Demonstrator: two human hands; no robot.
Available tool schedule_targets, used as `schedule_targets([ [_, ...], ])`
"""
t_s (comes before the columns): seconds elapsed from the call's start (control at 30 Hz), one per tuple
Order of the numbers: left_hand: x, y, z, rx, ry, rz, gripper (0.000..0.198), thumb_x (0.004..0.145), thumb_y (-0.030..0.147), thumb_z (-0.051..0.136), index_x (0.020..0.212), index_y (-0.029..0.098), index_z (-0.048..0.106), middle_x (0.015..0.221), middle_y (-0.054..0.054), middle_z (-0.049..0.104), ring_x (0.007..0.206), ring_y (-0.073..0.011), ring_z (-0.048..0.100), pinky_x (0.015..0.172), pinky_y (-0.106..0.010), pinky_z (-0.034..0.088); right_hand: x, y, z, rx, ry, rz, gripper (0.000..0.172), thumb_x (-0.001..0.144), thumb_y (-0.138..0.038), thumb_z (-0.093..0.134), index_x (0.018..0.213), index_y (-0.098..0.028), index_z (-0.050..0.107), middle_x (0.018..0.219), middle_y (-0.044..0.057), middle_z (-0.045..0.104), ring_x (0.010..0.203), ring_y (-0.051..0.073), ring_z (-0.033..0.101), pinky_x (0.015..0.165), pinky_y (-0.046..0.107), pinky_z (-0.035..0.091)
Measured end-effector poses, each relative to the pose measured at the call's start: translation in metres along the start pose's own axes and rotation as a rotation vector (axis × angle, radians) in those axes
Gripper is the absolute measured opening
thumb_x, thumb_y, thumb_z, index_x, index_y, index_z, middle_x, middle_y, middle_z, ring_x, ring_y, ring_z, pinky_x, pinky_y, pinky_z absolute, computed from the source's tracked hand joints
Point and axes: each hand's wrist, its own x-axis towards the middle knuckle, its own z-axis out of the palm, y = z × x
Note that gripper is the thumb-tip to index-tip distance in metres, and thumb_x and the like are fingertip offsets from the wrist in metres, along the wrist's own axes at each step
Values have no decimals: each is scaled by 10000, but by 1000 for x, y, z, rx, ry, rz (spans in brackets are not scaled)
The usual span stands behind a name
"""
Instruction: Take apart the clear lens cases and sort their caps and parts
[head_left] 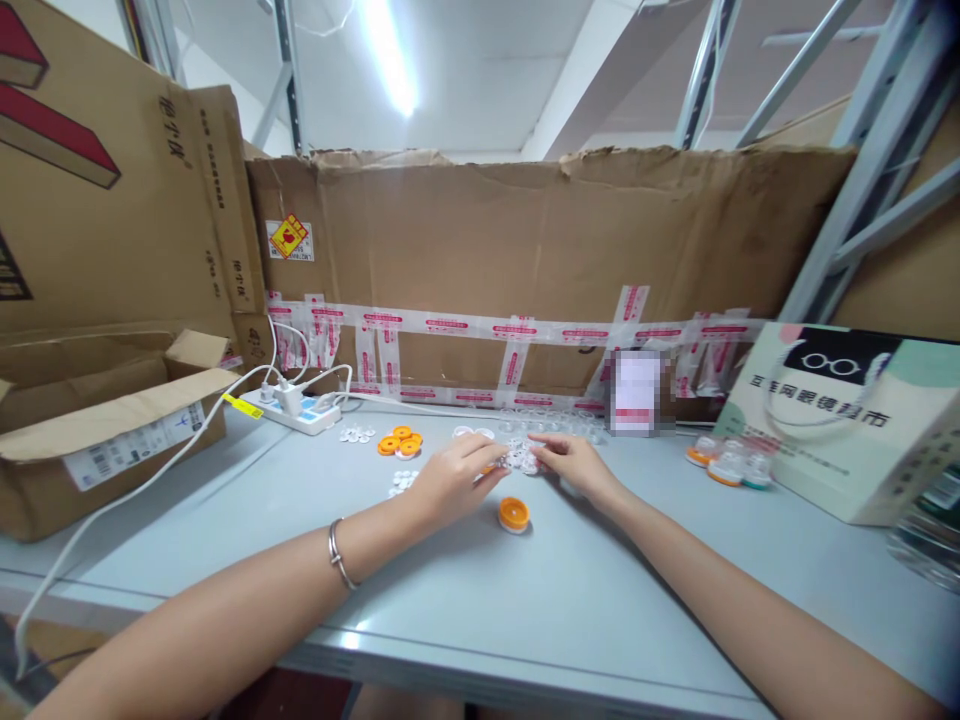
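Note:
Near the middle of the table, a small pile of white and clear plastic parts (519, 456) lies between my hands. My left hand (459, 474) reaches to the pile's left side with fingers curled together. A bit of orange shows by its fingertips, but what they hold is hidden. From the right, my right hand (576, 464) touches or nearly touches the pile, its thumb and forefinger apart with nothing visible between them. Closer to me sits a round orange piece with a white base (514, 514). Several orange rings (400, 441) and small white pieces (403, 482) lie left of my left hand.
A power strip (296, 412) with white cables stands back left beside an open carton (112, 420). Clear domed pieces with coloured bases (726, 468) lie near a paper bag (832, 425) on the right. A large taped cardboard sheet (465, 250) closes off the back.

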Motion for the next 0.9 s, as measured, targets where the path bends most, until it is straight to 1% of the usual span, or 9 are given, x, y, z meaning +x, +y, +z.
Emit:
schedule_targets([
  [0.1, 1, 0, -2, -13, 9, -4, 178, 829, 218, 487, 984, 168, 559, 909, -53, 610, 863, -147, 565, 781, -280, 474, -6, -17, -5, 99, 75, 23, 398, 657, -287, 579, 1013, -110, 604, 501, -45, 516, 471, 91, 456, 504, 225, 378],
  [0.17, 1, 0, -3, -25, 18, 0, 182, 826, 215, 491, 985, 165, 563, 903, -58, 605, 853, -146, 563, 766, -277, 476, -15, -31, -6, 180, 60, 1, 329, 682, -325, 567, 942, -127, 610, 532, -36, 521, 489, 89, 461, 510, 221, 383],
  [0.3, 1, 2, -2, -54, 34, 43, 175, 825, 196, 485, 969, 160, 579, 837, -58, 596, 797, -134, 562, 708, -257, 482, -40, -52, 10, 247, -255, -99, 257, 696, -399, 589, 773, -153, 599, 617, -7, 575, 584, 105, 522, 589, 234, 422],
  [0.4, 1, 2, -1, -69, 31, 52, 188, 835, 213, 475, 988, 174, 578, 818, -52, 593, 780, -127, 564, 686, -251, 485, -49, -57, 22, 253, -354, -121, 279, 651, -422, 640, 738, -163, 581, 604, -18, 574, 587, 111, 534, 600, 247, 435],
  [0.5, 0, 3, -2, -59, 22, 40, 226, 822, 241, 502, 1030, 169, 555, 894, -68, 597, 838, -143, 566, 730, -277, 486, -38, -51, 10, 230, -267, -99, 289, 630, -437, 650, 692, -161, 590, 579, -13, 583, 563, 112, 529, 587, 253, 438],
  [0.6, 0, 4, -4, -35, 15, 23, 245, 808, 257, 519, 1032, 160, 546, 949, -78, 597, 883, -158, 562, 776, -303, 477, -15, -34, -25, 201, 18, -39, 273, 599, -395, 674, 734, -165, 616, 604, 0, 610, 568, 119, 542, 586, 256, 442],
  [0.67, 0, 4, -6, -35, 10, 19, 213, 811, 242, 509, 1001, 157, 556, 943, -75, 602, 876, -153, 566, 774, -295, 478, -2, -18, -47, 124, 118, 25, 221, 577, -333, 691, 697, -159, 625, 535, -3, 591, 510, 118, 524, 545, 258, 432],
  [0.77, 0, 5, -7, -40, 6, 15, 181, 809, 233, 505, 954, 148, 571, 926, -75, 608, 860, -148, 571, 759, -281, 483, 9, 6, -64, 37, 78, 107, 134, 575, -247, 684, 643, -145, 629, 460, -7, 559, 428, 104, 479, 475, 252, 396],
  [0.9, 1, 6, -8, -31, -6, 8, 166, 810, 248, 502, 911, 146, 585, 907, -72, 612, 854, -150, 569, 761, -283, 479, 9, 20, -58, -2, -25, 139, 113, 569, -200, 681, 652, -133, 645, 430, -12, 542, 400, 101, 458, 439, 245, 371],
])
